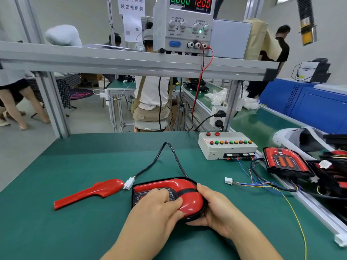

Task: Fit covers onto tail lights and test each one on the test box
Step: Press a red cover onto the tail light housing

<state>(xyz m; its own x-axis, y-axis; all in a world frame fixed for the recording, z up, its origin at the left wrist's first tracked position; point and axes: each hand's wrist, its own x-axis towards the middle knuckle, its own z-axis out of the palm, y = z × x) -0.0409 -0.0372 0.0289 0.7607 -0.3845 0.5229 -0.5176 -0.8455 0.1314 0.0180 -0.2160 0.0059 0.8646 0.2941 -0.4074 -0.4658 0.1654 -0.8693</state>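
A tail light (161, 185) with a red lens and black base lies on the green mat in front of me. My left hand (159, 205) presses down on its middle with curled fingers. From the right, my right hand (212, 207) grips its rounded end. Its black cable loops back to a white plug (128, 183). A loose red cover (90, 192) lies to the left. The white test box (227, 146) with coloured buttons stands at the back right, and its wired white connector (228, 180) lies on the mat.
A power supply (185, 25) reading 12.00 V sits on the shelf above, with red and black leads running down. Several tail lights (285, 161) are piled on the conveyor at the right. People work at benches behind.
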